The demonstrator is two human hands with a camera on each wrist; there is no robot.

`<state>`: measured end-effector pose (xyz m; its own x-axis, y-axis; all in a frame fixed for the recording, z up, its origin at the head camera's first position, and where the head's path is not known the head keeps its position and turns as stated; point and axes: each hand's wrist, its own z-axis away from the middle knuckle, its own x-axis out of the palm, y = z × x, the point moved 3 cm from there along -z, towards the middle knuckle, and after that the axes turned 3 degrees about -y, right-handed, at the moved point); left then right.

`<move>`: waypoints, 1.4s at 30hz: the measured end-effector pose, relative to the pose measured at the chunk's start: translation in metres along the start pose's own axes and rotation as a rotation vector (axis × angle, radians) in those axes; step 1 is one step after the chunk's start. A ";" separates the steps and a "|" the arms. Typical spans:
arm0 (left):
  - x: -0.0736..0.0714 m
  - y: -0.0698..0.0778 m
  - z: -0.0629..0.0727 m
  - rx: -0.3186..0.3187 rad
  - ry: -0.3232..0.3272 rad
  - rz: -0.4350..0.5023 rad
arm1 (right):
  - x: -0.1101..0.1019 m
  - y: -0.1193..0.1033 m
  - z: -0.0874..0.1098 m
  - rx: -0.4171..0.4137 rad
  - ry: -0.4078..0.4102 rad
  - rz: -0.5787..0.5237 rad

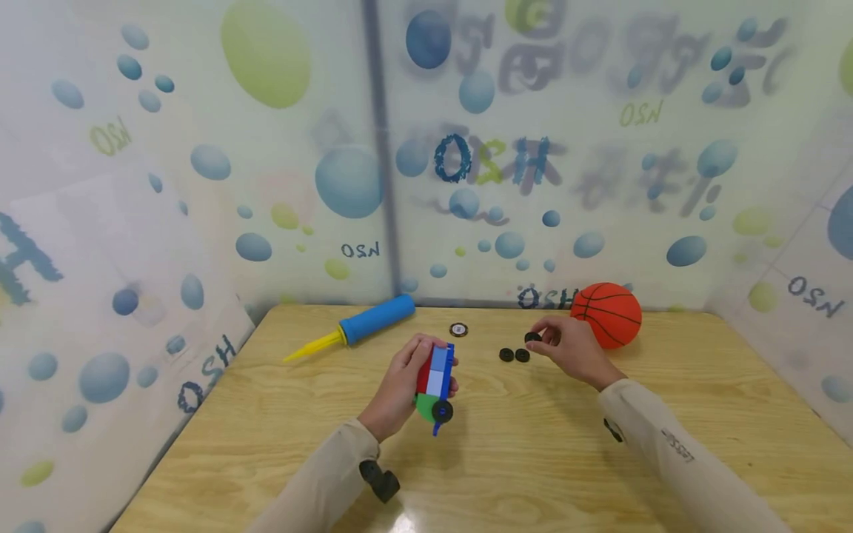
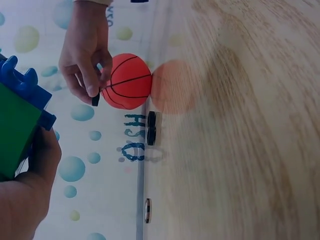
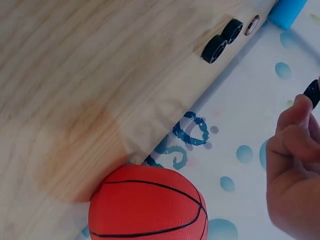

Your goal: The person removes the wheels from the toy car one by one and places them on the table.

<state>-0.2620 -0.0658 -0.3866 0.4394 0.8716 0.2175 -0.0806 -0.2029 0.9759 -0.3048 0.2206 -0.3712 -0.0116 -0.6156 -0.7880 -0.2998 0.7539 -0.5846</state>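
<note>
In the head view my left hand (image 1: 400,381) grips a toy car (image 1: 436,381) of red, blue, white and green blocks. One black wheel (image 1: 443,411) is fitted at its near end. The left wrist view shows the car's green block (image 2: 17,130) close up, with a blue clip-like part (image 2: 19,75) above it. My right hand (image 1: 573,348) pinches a loose black wheel (image 1: 532,337) between thumb and fingers, raised off the table in the left wrist view. Two more black wheels (image 3: 223,41) lie side by side on the table just left of that hand.
A red basketball (image 1: 606,315) sits behind my right hand, near the back wall. A blue and yellow hand pump (image 1: 378,320) lies at the back left. Between them rests a small round chip (image 1: 458,329). Patterned curtain-like walls (image 1: 466,244) enclose the wooden table (image 1: 506,459).
</note>
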 end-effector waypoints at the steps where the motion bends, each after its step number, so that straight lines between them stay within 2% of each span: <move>1: 0.000 0.000 0.000 0.000 0.002 0.000 | 0.000 0.000 0.000 -0.007 0.001 0.011; 5: -0.002 0.001 0.000 0.005 0.007 0.003 | -0.001 0.000 -0.002 -0.019 -0.014 0.038; 13: -0.003 0.001 0.000 0.002 0.006 0.003 | 0.001 0.005 -0.008 -0.039 -0.108 0.101; 20: -0.003 0.000 -0.001 0.004 0.004 0.004 | 0.008 0.015 -0.013 -0.003 -0.193 0.150; 30: -0.003 -0.001 -0.001 0.007 -0.018 -0.004 | 0.015 0.031 -0.017 0.020 -0.199 0.180; 42: -0.002 -0.002 -0.001 0.004 -0.031 -0.016 | 0.021 0.038 -0.024 0.075 -0.240 0.218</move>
<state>-0.2643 -0.0671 -0.3886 0.4679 0.8606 0.2012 -0.0701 -0.1908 0.9791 -0.3392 0.2309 -0.4054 0.1597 -0.3729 -0.9140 -0.2441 0.8822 -0.4025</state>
